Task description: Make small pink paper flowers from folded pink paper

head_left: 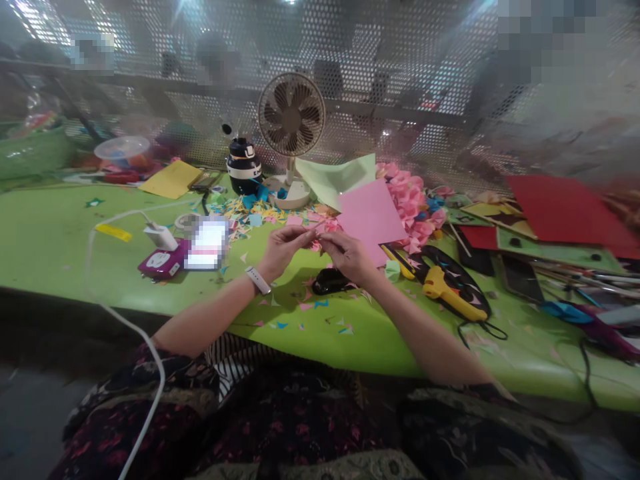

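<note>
My left hand (286, 248), with a white band at the wrist, is closed in a pinch over the middle of the green table. Fingertip to fingertip with it, my right hand (347, 252) is pinched too. Between them shows a small piece of pink paper (315, 245), mostly hidden by the fingers, so its shape is unclear. A black object, perhaps a stapler (330, 281), lies below my right hand. Just beyond that hand a pink paper sheet (373, 217) leans on a heap of pink paper flowers (406, 193), beside a pale green sheet (340, 180).
A yellow glue gun (453, 293) and a yellow-handled cutter (400, 261) lie at right, near red sheets (575, 213). A fan (292, 115) and a dark bottle (243, 167) stand behind paper scraps. At left are a phone (206, 243), a purple power adapter (161, 261) and a white cable (125, 320).
</note>
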Demonstrator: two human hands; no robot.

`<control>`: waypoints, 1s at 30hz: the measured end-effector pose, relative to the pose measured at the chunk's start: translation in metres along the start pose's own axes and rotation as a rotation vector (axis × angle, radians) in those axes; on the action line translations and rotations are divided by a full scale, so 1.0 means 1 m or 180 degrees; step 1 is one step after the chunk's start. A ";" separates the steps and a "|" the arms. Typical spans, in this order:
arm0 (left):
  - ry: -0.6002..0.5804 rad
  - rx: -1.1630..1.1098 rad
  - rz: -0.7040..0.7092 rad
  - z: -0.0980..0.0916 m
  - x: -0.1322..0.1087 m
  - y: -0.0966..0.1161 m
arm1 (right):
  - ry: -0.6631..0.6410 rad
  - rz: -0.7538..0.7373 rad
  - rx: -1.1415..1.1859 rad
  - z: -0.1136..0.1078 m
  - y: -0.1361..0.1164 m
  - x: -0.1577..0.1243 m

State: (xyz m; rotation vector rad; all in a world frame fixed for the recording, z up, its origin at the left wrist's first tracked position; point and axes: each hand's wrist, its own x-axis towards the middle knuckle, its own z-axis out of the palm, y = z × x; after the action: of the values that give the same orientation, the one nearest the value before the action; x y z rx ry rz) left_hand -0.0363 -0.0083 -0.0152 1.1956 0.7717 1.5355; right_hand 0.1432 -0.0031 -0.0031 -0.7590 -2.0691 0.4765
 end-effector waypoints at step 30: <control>0.0076 0.0066 0.0262 0.003 -0.001 0.005 | -0.0047 0.0106 0.0156 0.005 -0.003 -0.002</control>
State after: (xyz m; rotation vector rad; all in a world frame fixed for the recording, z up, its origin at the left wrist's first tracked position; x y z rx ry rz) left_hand -0.0351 -0.0108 -0.0104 1.2398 0.7640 1.6152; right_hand 0.1391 -0.0073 -0.0050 -0.7638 -2.0538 0.5511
